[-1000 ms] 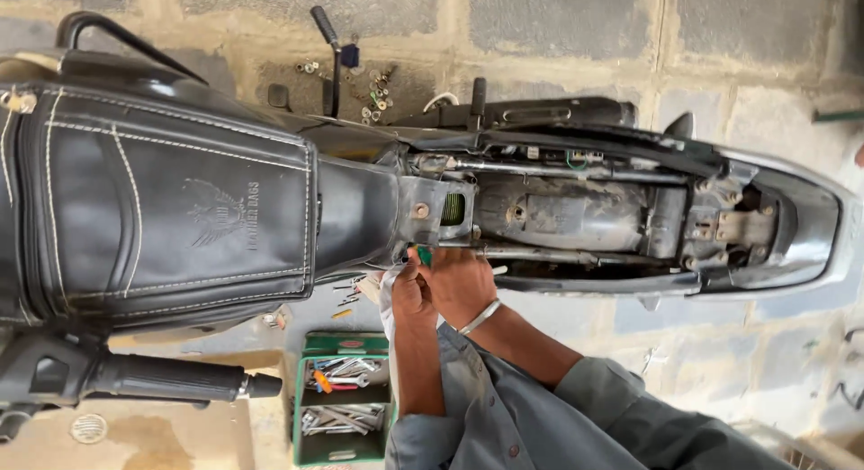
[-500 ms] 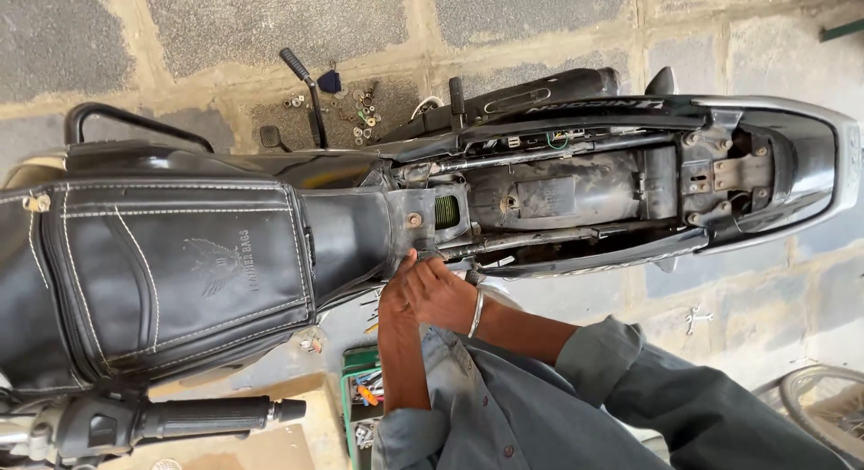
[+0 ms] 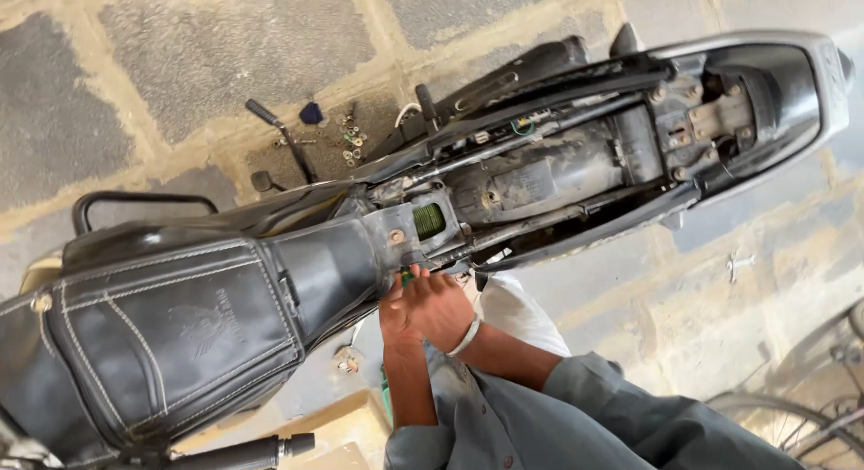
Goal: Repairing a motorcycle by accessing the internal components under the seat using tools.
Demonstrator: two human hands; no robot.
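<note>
A motorcycle lies across the head view with its seat off, so the open frame [image 3: 540, 178] and rear tray show. A black stitched tank cover [image 3: 171, 335] fills the left. Both my hands meet at the frame's edge just behind the tank. My left hand [image 3: 396, 310] comes up from below. My right hand [image 3: 443, 304], with a white bangle on the wrist, comes in from the right. They are closed together around a small green-handled tool [image 3: 407, 277], whose tip is hidden against the frame. A green coil [image 3: 428, 221] sits in the frame above them.
Loose bolts [image 3: 346, 139], a black lever tool [image 3: 281, 139] and a small blue piece [image 3: 312, 113] lie on the paving beyond the bike. A cross-shaped wrench [image 3: 738, 265] lies at right. A bicycle wheel [image 3: 810, 407] is at bottom right, a handlebar grip [image 3: 243, 452] and cardboard [image 3: 337, 420] at bottom left.
The view has tilted and moved closer, so the bike now runs diagonally. My hands stay clasped at the same spot on the frame. The green toolbox below has dropped mostly out of sight.
</note>
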